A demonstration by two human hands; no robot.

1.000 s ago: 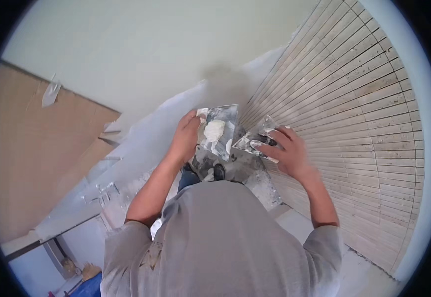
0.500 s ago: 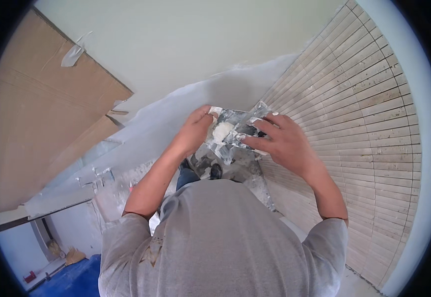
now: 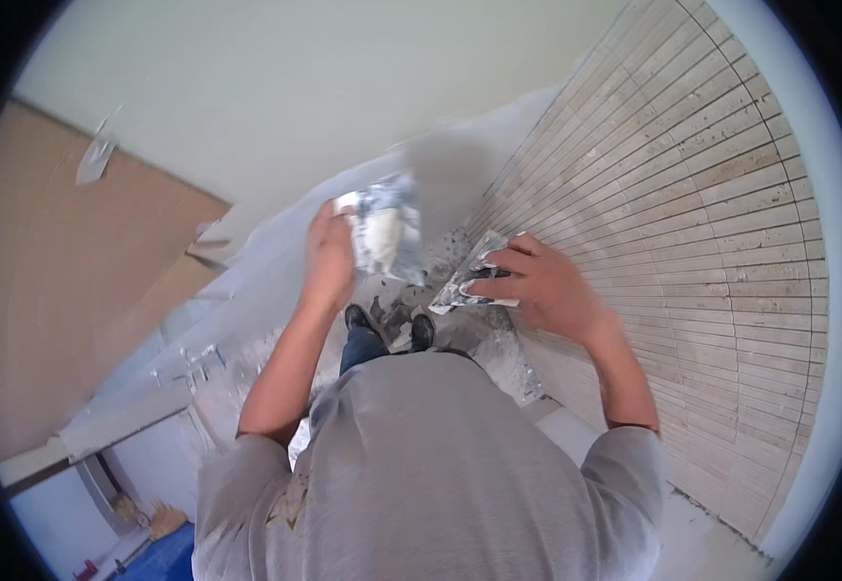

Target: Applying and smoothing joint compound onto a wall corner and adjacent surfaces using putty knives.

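My left hand [image 3: 329, 254] grips the left edge of a square metal plate [image 3: 382, 223] smeared with a pale paste [image 3: 379, 237]; the plate is blurred by motion. To the right and a little lower, my right hand [image 3: 547, 286] is closed over the back of a flat trowel [image 3: 465, 290], its fingers spread across the paste-streaked tool. The plate and trowel are apart, both held above the floor in front of my body.
A tiled wall [image 3: 692, 242] runs along the right, meeting a pale painted wall [image 3: 295, 77]. Cardboard [image 3: 92, 281] stands at left. Below are my shoes [image 3: 421, 329] on a messy floor [image 3: 484, 358], pipe fittings [image 3: 203, 363] and a blue object [image 3: 160, 557] at lower left.
The trowel was over the plate half a second ago; now they are apart. My left hand has moved left with the plate, and my right hand slightly down.
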